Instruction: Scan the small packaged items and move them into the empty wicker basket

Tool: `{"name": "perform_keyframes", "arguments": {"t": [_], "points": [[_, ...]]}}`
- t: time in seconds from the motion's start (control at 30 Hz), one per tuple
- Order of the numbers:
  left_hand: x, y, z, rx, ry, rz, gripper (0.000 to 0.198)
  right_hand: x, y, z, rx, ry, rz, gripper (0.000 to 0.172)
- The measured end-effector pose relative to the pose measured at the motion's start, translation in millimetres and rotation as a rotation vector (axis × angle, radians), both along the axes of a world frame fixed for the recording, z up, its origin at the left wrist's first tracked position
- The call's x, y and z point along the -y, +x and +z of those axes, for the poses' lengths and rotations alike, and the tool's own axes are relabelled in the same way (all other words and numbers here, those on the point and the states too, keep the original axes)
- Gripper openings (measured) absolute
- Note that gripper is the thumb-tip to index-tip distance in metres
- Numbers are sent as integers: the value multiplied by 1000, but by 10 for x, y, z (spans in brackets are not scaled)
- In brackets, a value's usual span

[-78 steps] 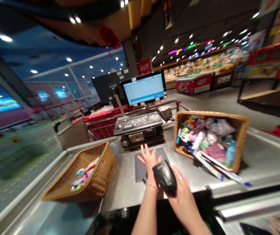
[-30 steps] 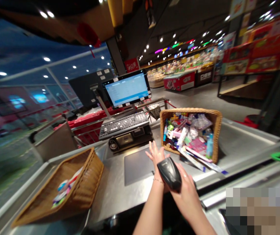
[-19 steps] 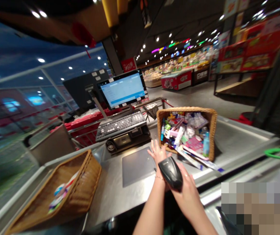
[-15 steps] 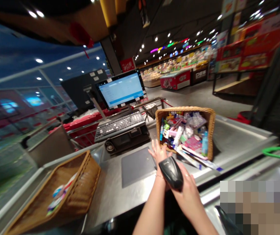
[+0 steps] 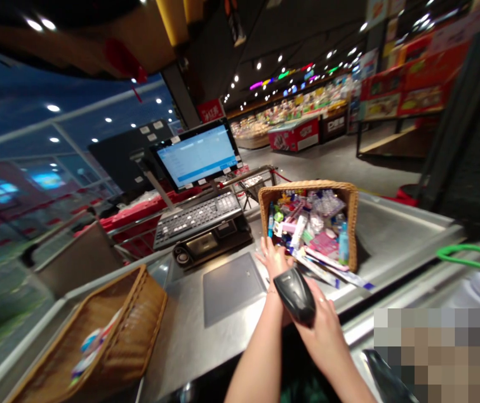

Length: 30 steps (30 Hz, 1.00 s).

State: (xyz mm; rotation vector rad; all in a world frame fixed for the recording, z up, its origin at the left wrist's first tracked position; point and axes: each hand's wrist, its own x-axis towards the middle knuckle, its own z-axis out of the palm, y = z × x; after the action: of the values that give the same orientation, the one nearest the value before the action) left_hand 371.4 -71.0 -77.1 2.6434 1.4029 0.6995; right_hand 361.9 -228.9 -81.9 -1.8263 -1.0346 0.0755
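Head view: barcode scanner [image 5: 295, 295] held in right-hand fingers [image 5: 316, 300]; left hand [image 5: 273, 260] just behind.

A black handheld scanner [image 5: 295, 296] is gripped in the right hand [image 5: 321, 336]. The left hand [image 5: 274, 258] is held open, fingers spread, touching or just beside a tilted wicker basket [image 5: 307, 186]. The basket is packed with small packaged goods [image 5: 311, 224]; long packets [image 5: 319, 270] protrude over its lower rim.

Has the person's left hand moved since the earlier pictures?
Yes: the left hand has moved rightward, off the dark mat, and now sits past its edge, close to the wicker basket.
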Motion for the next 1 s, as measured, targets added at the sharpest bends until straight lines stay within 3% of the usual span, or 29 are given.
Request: {"name": "perform_keyframes", "arguments": {"t": [0.53,1.0], "points": [[-17,252,-18,-82,36,55,23,34,71,-39,9,26,-56,49],[50,270,30,-6,-6,56,15,46,81,-60,-6,5,-59,50]]}}
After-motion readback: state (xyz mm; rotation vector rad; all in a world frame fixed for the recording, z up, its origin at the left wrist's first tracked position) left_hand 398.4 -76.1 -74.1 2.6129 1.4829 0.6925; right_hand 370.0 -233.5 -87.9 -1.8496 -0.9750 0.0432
